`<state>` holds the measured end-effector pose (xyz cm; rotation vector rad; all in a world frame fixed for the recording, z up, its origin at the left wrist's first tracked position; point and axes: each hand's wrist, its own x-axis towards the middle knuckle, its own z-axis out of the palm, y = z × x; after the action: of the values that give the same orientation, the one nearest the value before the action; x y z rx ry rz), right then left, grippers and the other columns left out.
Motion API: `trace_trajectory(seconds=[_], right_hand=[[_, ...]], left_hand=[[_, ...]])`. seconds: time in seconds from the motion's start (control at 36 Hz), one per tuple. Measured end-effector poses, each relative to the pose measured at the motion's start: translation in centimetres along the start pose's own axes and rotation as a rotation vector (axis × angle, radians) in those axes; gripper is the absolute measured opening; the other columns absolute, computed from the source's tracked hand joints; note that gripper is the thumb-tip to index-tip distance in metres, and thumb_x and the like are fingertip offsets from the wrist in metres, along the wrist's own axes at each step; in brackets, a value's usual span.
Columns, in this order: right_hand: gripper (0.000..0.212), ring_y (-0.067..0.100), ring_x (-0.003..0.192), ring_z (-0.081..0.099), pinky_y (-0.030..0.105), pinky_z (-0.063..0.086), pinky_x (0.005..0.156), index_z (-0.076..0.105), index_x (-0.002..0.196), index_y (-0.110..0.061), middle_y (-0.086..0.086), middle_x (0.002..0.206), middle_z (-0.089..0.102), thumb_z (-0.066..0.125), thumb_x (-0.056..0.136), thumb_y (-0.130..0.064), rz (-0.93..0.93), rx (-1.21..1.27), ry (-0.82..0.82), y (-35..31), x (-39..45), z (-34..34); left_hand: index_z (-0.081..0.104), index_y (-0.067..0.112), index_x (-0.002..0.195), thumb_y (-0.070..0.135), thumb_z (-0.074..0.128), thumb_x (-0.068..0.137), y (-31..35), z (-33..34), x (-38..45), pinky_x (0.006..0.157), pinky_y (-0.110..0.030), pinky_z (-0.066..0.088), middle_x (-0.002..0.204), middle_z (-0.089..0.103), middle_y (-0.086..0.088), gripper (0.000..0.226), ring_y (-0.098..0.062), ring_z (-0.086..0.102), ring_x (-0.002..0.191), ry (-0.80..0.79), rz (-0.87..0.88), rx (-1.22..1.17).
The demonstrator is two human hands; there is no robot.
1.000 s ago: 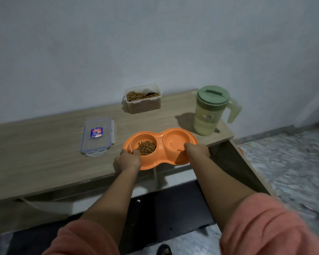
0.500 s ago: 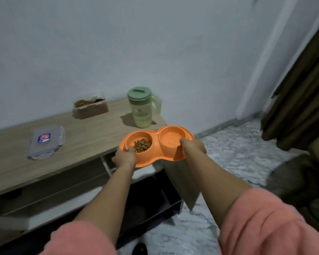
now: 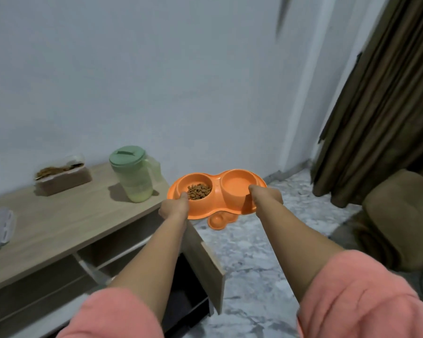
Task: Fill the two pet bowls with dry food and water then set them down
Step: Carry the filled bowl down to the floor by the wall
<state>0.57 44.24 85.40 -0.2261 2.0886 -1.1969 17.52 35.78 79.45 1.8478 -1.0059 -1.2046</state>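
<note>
Status: orange plastic double pet bowl (image 3: 216, 193) is held in the air past the end of the light wooden cabinet top (image 3: 66, 220), above the grey marbled floor (image 3: 252, 252). Left hand (image 3: 174, 207) grips the near rim by the kibble side, right hand (image 3: 266, 195) closed on the rim by the other side. Brown dry kibble (image 3: 199, 191) is in; right well looks filled, water hard to confirm. Green lidded plastic pitcher (image 3: 132, 174) and clear food tub (image 3: 62, 175) are parked on top. Filling looks done; set-down remains.
</note>
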Motion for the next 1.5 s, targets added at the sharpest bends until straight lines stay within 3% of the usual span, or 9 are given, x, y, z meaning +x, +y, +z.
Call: trace_trajectory(seconds=[0.19,0.44,0.64,0.78,0.83,0.94,1.22,1.33,1.5], right_hand=[[0.047,0.035,0.105,0.061,0.038,0.051,0.079,0.056,0.122,-0.003,0.018,0.121,0.061,0.067,0.082,-0.025,0.007,0.043,0.023,-3.2,5.0,-1.6],[0.052,0.037,0.11,0.058,0.039,0.048,0.079,0.05,0.129,-0.003,0.019,0.125,0.057,0.066,0.083,-0.021,0.014,0.029,-0.015,-6.2,12.1,-1.4],[0.048,0.035,0.106,0.06,0.037,0.047,0.074,0.053,0.123,0.001,0.019,0.122,0.059,0.067,0.083,-0.023,-0.005,-0.053,-0.09,-9.5,20.7,-0.6],[0.042,0.035,0.095,0.062,0.034,0.047,0.069,0.057,0.115,0.001,0.018,0.106,0.06,0.066,0.082,-0.023,-0.037,-0.134,-0.159,-12.4,26.4,0.2],[0.042,0.036,0.099,0.062,0.037,0.049,0.072,0.058,0.114,0.0,0.016,0.099,0.058,0.066,0.082,-0.024,-0.049,-0.163,-0.176,-13.3,28.2,0.7],[0.041,0.035,0.103,0.061,0.036,0.047,0.074,0.058,0.115,0.001,0.02,0.114,0.062,0.067,0.083,-0.022,-0.042,-0.182,-0.221,-14.4,31.8,2.6],[0.037,0.03,0.085,0.054,0.04,0.05,0.078,0.057,0.108,-0.004,0.014,0.096,0.056,0.068,0.078,-0.022,0.045,-0.213,-0.283,-15.7,37.6,10.3],[0.041,0.032,0.086,0.056,0.039,0.05,0.078,0.057,0.111,0.0,0.014,0.092,0.054,0.068,0.078,-0.022,0.052,-0.22,-0.285,-15.7,40.2,13.7],[0.047,0.033,0.087,0.059,0.04,0.052,0.076,0.055,0.115,0.0,0.019,0.107,0.06,0.068,0.077,-0.024,0.106,-0.263,-0.284,-14.0,45.0,18.8]], left_hand=[[0.05,-0.001,0.129,0.045,0.06,0.086,3.4,5.7,1.7,0.086,-0.042,0.051,0.126,0.059,-0.021,0.063,-0.038,0.06,0.11,-0.061,-0.027,0.02],[0.048,0.0,0.132,0.045,0.06,0.088,5.3,11.8,4.5,0.094,-0.048,0.052,0.126,0.058,-0.021,0.064,-0.039,0.059,0.111,-0.044,-0.075,0.0],[0.051,0.003,0.127,0.047,0.067,0.081,6.4,18.0,7.7,0.091,-0.047,0.055,0.119,0.063,-0.019,0.065,-0.038,0.063,0.106,0.027,-0.123,-0.08],[0.042,0.013,0.136,0.046,0.067,0.082,7.3,22.0,9.6,0.08,-0.048,0.059,0.124,0.059,-0.017,0.068,-0.036,0.063,0.106,0.019,-0.212,-0.233],[0.041,0.015,0.137,0.044,0.069,0.081,7.7,23.1,10.4,0.069,-0.046,0.061,0.127,0.057,-0.015,0.069,-0.036,0.062,0.109,-0.004,-0.238,-0.297],[0.042,0.014,0.133,0.032,0.067,0.087,8.4,24.8,11.7,0.048,-0.036,0.057,0.125,0.058,-0.014,0.056,-0.035,0.064,0.106,0.022,-0.266,-0.381],[0.056,0.001,0.125,0.029,0.072,0.084,7.7,27.1,20.0,0.085,-0.047,0.058,0.117,0.065,-0.019,0.052,-0.035,0.066,0.105,0.115,-0.341,-0.378],[0.057,0.0,0.124,0.034,0.07,0.084,7.3,27.8,23.2,0.085,-0.045,0.058,0.113,0.066,-0.018,0.054,-0.034,0.066,0.1,0.134,-0.351,-0.358],[0.057,-0.004,0.124,0.038,0.075,0.076,4.6,30.0,28.1,0.088,-0.048,0.056,0.117,0.064,-0.023,0.067,-0.038,0.065,0.103,0.245,-0.425,-0.33]])
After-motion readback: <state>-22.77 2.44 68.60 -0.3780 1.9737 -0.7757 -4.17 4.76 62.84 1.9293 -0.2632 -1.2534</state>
